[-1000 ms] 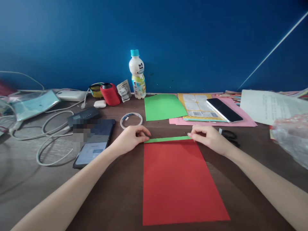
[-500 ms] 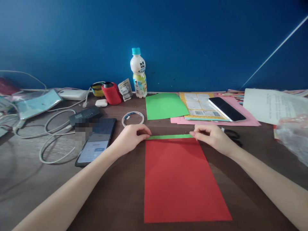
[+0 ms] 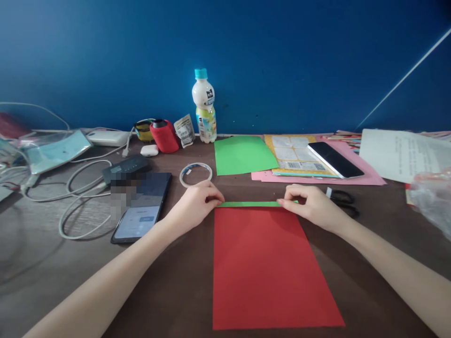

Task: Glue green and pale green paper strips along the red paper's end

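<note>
A narrow green paper strip [image 3: 250,204] stretches across the far edge of a red paper sheet [image 3: 269,267]. My left hand [image 3: 200,203] pinches the strip's left end between thumb and fingers. Near its other end, my right hand [image 3: 306,205] grips it the same way, and a bit of green shows past the fingertips. The red sheet lies flat on the table, its long side running toward me. Whether the strip touches the sheet or sits just above it, I cannot tell.
Beyond my hands lie a roll of tape [image 3: 196,175], a green sheet [image 3: 243,156] and a white-edged phone [image 3: 335,160]. Scissors with black handles [image 3: 347,199] rest behind my right hand. A dark phone [image 3: 144,211] and cables [image 3: 66,216] are at left. A bottle [image 3: 205,110] stands by the wall.
The strip and both hands have come slightly nearer to me along the red sheet's far edge. My right fingers now sit a little inward from the strip's right end.
</note>
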Tool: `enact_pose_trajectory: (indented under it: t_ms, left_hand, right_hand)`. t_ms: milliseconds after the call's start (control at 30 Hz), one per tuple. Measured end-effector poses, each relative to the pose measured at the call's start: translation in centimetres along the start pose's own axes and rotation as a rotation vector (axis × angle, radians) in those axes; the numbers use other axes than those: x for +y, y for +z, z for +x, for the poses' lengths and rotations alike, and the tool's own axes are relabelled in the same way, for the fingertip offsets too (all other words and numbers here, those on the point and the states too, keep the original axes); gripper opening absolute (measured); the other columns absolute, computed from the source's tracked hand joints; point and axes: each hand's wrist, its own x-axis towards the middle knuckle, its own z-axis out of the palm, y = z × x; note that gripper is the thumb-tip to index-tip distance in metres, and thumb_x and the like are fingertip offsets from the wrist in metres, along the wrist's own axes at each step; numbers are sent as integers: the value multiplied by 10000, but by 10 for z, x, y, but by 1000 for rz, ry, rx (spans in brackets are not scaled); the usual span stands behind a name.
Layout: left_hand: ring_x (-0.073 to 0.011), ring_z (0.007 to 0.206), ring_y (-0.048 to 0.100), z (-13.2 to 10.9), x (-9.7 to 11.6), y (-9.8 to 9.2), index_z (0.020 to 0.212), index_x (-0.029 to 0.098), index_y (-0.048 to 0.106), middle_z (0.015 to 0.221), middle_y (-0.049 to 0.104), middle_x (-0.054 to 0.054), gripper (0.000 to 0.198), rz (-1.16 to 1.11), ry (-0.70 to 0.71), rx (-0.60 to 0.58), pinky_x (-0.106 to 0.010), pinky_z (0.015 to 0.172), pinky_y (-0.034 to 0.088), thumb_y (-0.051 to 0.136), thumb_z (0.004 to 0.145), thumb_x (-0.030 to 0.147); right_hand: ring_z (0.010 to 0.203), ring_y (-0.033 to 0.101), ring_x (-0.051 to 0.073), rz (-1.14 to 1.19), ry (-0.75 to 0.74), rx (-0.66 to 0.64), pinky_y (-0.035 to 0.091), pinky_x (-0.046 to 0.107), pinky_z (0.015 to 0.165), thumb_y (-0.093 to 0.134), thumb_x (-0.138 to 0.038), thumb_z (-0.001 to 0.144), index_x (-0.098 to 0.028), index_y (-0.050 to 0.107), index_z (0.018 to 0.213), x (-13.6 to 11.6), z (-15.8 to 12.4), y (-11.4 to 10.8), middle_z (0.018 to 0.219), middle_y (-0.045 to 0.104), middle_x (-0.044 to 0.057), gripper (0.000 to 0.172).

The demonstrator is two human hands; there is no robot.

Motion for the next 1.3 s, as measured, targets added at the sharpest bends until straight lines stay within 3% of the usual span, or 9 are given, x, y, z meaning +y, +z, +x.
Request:
enact_pose_trajectory:
  t_ms: [133, 367, 567, 1300]
  left_hand:
    - [-150, 773, 562, -2, 2, 2, 706, 190, 652, 846, 586, -19, 152, 21, -27, 26, -255, 745, 429, 509, 737, 152]
    - [-120, 627, 568, 0, -1, 3, 727, 179, 608, 826, 582, -10, 58, -85, -212, 0, -231, 591, 436, 584, 687, 214]
    - [-131, 603, 554, 3, -3, 0, 668, 189, 603, 693, 612, 3, 52, -34, -196, -55, -230, 560, 409, 553, 681, 198]
    - [-129, 582, 531, 8, -1, -4, 629, 194, 630, 647, 631, 9, 103, 31, -189, -97, -236, 583, 386, 545, 685, 211]
  right_hand:
    - [632, 431, 150, -38, -27, 26, 334, 296, 619, 516, -373, 790, -200, 397, 538, 1, 1, 2, 635, 454, -1, 327]
    - [624, 395, 135, 41, -9, 76, 319, 285, 605, 500, -285, 782, -198, 318, 545, -2, 4, 7, 662, 401, -10, 311]
    - [663, 421, 155, -10, 4, 26, 321, 296, 609, 483, -232, 756, -200, 264, 543, -4, 4, 10, 647, 429, -2, 306]
    - [683, 469, 171, -104, 34, 10, 342, 300, 626, 483, -250, 738, -203, 317, 540, -5, 6, 9, 669, 509, 7, 263]
